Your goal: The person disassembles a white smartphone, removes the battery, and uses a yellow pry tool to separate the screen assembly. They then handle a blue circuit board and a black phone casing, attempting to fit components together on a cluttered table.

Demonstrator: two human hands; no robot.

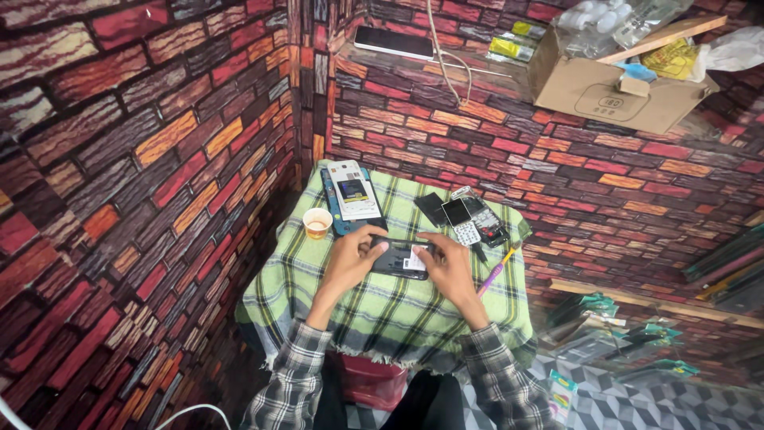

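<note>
Together, the left hand (pixel 350 256) and right hand (pixel 450 267) are gripping the dark phone (pixel 400 259) by its ends, its long axis lying crosswise between them.

Head view, steeply downward (mid-distance)

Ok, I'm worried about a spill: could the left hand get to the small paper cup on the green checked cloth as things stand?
Probably yes. The small paper cup stands just beyond the left hand on the green checked cloth, with bare cloth between them. But both hands are on the dark opened phone, so the left would have to let go.
</note>
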